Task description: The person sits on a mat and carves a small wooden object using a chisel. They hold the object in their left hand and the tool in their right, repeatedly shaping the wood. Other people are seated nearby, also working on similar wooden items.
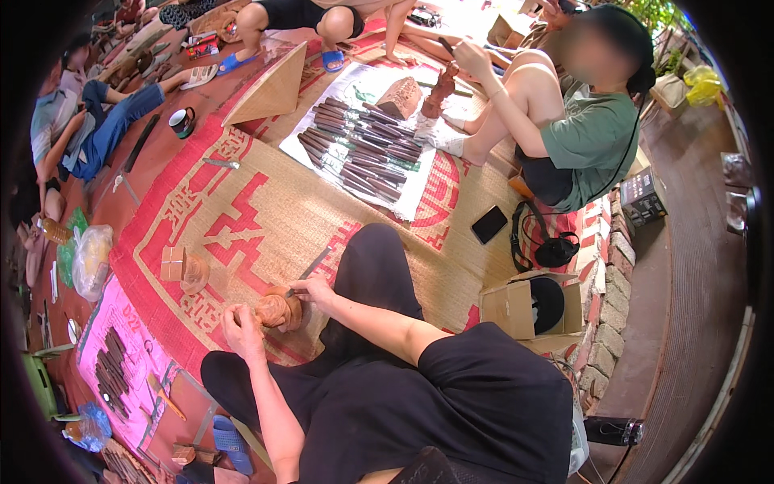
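At the lower left of the frame, the left hand (242, 327) is closed around a small wooden carving (278, 309) that rests on the woven mat (266, 202). The right hand (313, 288) grips a chisel (313, 264), its tip at the wood. I judge the blade may slip toward the holding fingers, because they lie so close.

Woven red-patterned floor mat (266, 202): white cloth (419, 189) with chisels (363, 149), black phone (488, 223), cardboard box (516, 310), small wooden block (172, 264).
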Action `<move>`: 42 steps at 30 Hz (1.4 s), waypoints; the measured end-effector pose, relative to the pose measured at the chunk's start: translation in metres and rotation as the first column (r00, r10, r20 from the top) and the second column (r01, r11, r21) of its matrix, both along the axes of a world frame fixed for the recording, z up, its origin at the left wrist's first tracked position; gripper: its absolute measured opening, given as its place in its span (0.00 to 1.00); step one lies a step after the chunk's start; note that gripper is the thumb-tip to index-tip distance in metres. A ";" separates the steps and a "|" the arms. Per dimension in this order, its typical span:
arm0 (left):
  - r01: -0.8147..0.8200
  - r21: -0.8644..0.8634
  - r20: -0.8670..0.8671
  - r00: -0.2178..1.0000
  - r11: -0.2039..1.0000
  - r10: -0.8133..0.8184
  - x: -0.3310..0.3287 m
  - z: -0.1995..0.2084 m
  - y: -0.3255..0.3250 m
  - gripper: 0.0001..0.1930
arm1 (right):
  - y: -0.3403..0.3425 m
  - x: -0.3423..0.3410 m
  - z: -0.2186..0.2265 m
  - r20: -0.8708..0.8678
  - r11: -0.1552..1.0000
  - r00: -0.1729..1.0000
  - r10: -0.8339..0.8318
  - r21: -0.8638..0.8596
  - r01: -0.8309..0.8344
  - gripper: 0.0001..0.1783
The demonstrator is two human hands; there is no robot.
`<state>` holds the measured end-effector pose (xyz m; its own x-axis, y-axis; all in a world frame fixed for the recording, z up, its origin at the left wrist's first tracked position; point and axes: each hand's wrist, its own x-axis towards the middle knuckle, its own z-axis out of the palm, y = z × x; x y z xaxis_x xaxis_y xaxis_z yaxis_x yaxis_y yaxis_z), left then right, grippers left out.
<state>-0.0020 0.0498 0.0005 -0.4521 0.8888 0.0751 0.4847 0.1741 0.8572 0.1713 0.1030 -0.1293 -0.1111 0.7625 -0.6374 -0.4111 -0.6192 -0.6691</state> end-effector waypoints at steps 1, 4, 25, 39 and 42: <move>-0.002 0.007 -0.016 1.000 1.000 0.002 -0.001 0.000 0.000 0.13 | -0.002 -0.002 0.005 -0.038 1.000 0.999 -0.025 -0.010 0.025 0.15; -0.003 -0.015 0.013 1.000 1.000 0.003 -0.002 -0.003 0.001 0.13 | -0.005 -0.011 0.013 0.018 0.996 0.999 0.048 0.068 -0.049 0.14; 0.013 -0.024 -0.073 0.997 1.000 -0.014 -0.008 -0.010 0.001 0.14 | -0.004 -0.013 0.014 -0.034 0.985 0.998 0.045 0.170 -0.039 0.08; -0.056 -0.029 -0.005 0.998 0.998 0.056 -0.008 -0.007 -0.001 0.14 | -0.010 -0.014 0.047 -0.135 0.983 0.983 0.123 0.155 -0.102 0.14; -0.059 -0.019 -0.024 0.998 0.998 0.059 -0.005 -0.007 -0.001 0.14 | -0.008 -0.009 0.028 -0.098 0.998 0.995 -0.020 0.051 0.025 0.17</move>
